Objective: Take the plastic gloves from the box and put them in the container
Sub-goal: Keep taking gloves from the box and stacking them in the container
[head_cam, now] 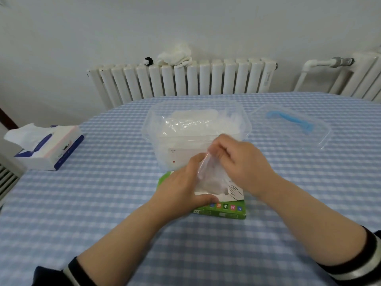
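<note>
Dark sleeves — grey-striped cuffs

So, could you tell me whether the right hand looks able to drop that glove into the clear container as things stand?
Probably yes. The right hand pinches the plastic glove just in front of the container, whose top is open; its lid lies off to the right, and nothing stands between.
</note>
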Demonstrator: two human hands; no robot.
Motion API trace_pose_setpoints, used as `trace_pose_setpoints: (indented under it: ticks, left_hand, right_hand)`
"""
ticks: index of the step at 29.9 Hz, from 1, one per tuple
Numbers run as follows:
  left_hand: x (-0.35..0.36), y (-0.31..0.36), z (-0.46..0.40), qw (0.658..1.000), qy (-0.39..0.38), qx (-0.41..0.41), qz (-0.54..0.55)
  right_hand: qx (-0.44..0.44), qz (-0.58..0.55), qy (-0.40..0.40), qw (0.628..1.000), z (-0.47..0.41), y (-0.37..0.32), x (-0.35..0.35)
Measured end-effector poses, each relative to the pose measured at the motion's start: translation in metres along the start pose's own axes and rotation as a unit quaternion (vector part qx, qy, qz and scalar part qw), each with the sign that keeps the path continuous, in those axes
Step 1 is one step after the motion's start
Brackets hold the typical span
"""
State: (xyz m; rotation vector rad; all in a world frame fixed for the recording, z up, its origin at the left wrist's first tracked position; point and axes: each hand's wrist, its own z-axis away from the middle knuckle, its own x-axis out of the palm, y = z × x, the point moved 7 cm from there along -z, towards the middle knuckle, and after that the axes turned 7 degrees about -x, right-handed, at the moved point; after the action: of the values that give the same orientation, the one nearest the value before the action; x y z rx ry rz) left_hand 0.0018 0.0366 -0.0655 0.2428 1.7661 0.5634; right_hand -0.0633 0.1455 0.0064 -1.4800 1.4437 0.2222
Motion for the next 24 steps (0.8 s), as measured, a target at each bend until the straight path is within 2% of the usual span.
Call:
trace_pose_setpoints:
  ticks: [3, 5, 7, 9, 11, 13, 15, 17, 20, 22, 24]
  left_hand:
    - [0.002, -0.004, -0.002, 0.999, -0.03, -0.034, 0.008]
    - [0.0, -0.002, -0.001, 0.998, -0.034, -0.041, 0.018]
    - [-0.006, 0.001, 0.0, 0.997, -0.016, -0.043, 0.067]
    - [-0.02, 0.005, 0.001, 0.985, 0.047, -0.036, 0.162]
    - [-0.043, 0.013, 0.006, 0.959, 0.173, 0.019, 0.225]
    - [-0.061, 0.029, 0.014, 0.928, 0.297, 0.128, 0.183]
    - [-0.067, 0.047, 0.021, 0.902, 0.358, 0.228, 0.079]
    - [-0.066, 0.063, 0.022, 0.886, 0.362, 0.289, -0.013]
    - [-0.051, 0.077, 0.023, 0.874, 0.328, 0.343, -0.106]
    - [-0.045, 0.078, 0.021, 0.877, 0.32, 0.342, -0.106]
    - [-0.052, 0.078, 0.017, 0.889, 0.325, 0.321, -0.043]
  right_hand:
    - [0.041, -0.163, 0.142, 0.976, -0.005, 0.006, -0.034]
    - [0.077, -0.19, 0.188, 0.961, -0.007, 0.017, -0.048]
    - [0.124, -0.223, 0.201, 0.946, -0.006, 0.031, -0.051]
    - [0.166, -0.266, 0.194, 0.93, -0.004, 0.041, -0.047]
    - [0.193, -0.303, 0.184, 0.915, -0.003, 0.043, -0.043]
    - [0.202, -0.337, 0.174, 0.903, -0.003, 0.041, -0.039]
    - [0.215, -0.355, 0.16, 0.895, -0.004, 0.04, -0.035]
    - [0.237, -0.358, 0.15, 0.89, -0.003, 0.042, -0.031]
    - [0.271, -0.382, 0.144, 0.871, 0.001, 0.043, -0.028]
    - [0.281, -0.407, 0.138, 0.858, 0.002, 0.042, -0.027]
    - [0.289, -0.407, 0.132, 0.856, 0.004, 0.042, -0.027]
